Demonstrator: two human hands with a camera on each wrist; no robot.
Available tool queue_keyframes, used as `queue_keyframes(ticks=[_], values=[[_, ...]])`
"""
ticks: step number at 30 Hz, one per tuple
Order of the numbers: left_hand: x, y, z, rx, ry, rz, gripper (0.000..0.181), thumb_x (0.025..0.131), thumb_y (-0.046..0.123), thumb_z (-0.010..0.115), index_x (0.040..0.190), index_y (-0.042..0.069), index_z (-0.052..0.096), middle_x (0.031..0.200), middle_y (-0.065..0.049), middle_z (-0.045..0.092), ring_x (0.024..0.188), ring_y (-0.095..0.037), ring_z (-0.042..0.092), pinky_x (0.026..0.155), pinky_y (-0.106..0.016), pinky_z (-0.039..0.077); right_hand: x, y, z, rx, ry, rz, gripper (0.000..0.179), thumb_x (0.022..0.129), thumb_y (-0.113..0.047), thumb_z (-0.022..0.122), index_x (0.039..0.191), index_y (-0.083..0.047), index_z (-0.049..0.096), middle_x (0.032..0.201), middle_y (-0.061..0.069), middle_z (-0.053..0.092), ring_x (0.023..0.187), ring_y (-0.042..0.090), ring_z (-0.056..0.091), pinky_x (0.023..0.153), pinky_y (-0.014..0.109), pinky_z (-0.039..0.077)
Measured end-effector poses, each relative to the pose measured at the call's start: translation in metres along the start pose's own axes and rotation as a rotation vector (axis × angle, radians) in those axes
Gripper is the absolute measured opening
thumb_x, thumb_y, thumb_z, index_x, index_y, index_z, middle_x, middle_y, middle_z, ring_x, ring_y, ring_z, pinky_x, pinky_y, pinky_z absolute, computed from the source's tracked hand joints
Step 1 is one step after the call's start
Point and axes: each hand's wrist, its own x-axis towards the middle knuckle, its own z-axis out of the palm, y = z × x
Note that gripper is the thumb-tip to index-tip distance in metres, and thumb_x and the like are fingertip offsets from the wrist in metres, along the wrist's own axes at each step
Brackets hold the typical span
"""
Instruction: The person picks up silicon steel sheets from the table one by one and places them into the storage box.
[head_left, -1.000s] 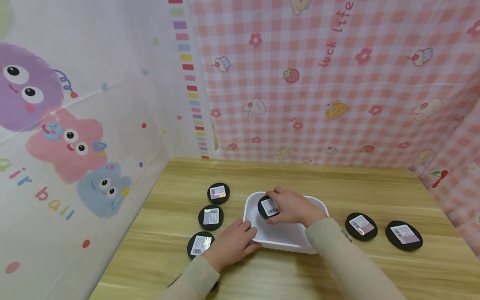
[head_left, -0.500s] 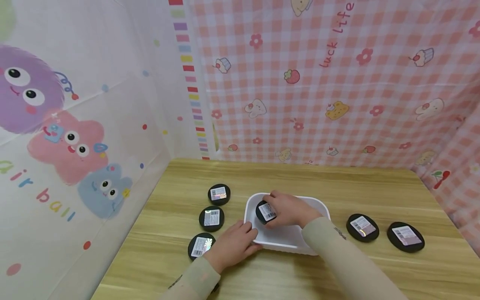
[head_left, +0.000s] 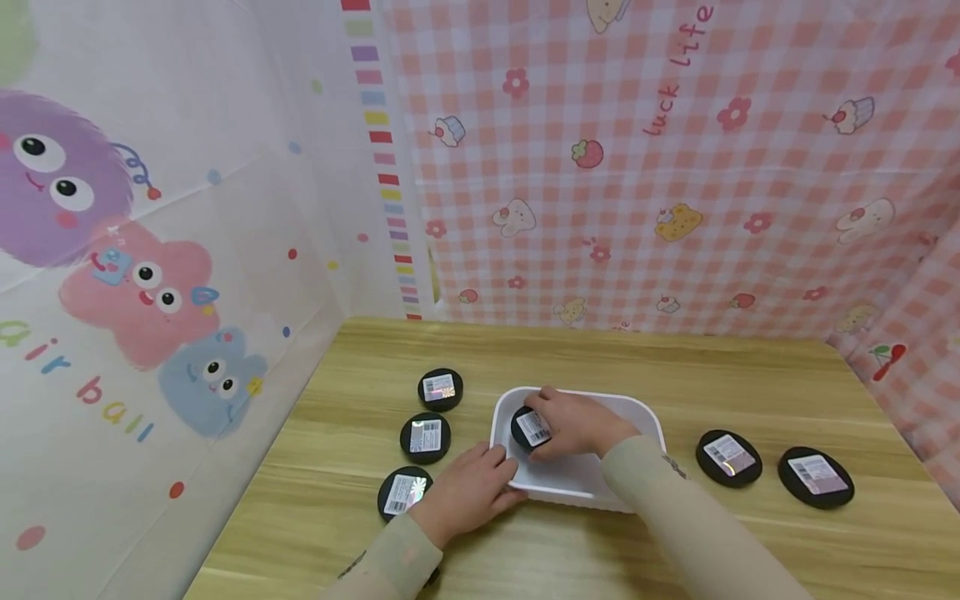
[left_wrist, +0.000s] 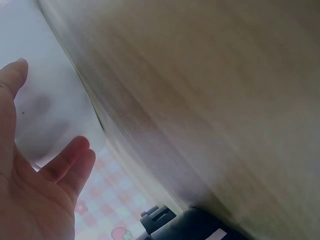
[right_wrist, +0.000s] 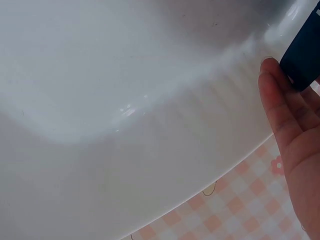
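Note:
A white plastic basin [head_left: 585,496] with rounded corners stands on the table. My right hand [head_left: 573,425] is inside it, thumb and fingers gripping a flat black round disc [head_left: 533,428] with a white barcode label on top. The right wrist view shows the disc's dark edge [right_wrist: 302,52] between the fingers, by the inner wall of the basin. My left hand [head_left: 472,490] holds the basin at its near left corner, fingers over the rim and thumb low on the outside. In the left wrist view its fingers [left_wrist: 75,162] spread along the white wall [left_wrist: 55,100].
Left of the basin, three similar labelled discs form a column: a far one [head_left: 440,389], a middle one [head_left: 425,437] and a near one [head_left: 402,493] partly behind the left hand. To the right lie two more, an inner disc [head_left: 728,459] and an outer disc [head_left: 815,477]. Printed cloths hang behind.
My right hand has moved slightly left and down inside the basin with the black disc. The left hand stays at the basin's corner. The whole head view has shifted a little.

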Motion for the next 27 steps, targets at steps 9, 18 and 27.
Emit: queue_keyframes(ticks=[9,18,27], values=[[-0.001,-0.001,-0.002,0.027,0.004,-0.004,0.034,0.102,0.054,0.051,0.101,0.021,0.061,0.096,0.005,0.055,0.089,-0.015,0.052,0.085,-0.03,0.048,0.005,0.002,0.004,-0.019,0.018,-0.051,0.07,0.072,-0.044,0.085,0.128,-0.014,0.057,0.109,0.002,0.058,0.084,0.014,0.056,0.078,0.034,0.05],[0.0,-0.002,0.001,0.02,0.03,0.002,0.033,0.101,0.054,0.052,0.1,0.022,0.061,0.095,0.005,0.054,0.088,-0.015,0.051,0.082,-0.029,0.047,0.007,0.004,0.008,-0.015,0.012,-0.057,0.068,0.072,-0.043,0.086,0.127,-0.014,0.057,0.112,0.002,0.06,0.091,0.015,0.057,0.085,0.036,0.05],[-0.001,-0.001,0.003,0.031,0.045,0.006,0.034,0.1,0.055,0.053,0.099,0.022,0.06,0.095,0.005,0.055,0.086,-0.016,0.052,0.082,-0.03,0.047,0.008,0.004,0.012,-0.03,0.034,-0.096,0.062,0.07,-0.041,0.087,0.118,-0.014,0.059,0.106,0.0,0.062,0.091,0.015,0.058,0.086,0.038,0.05]])
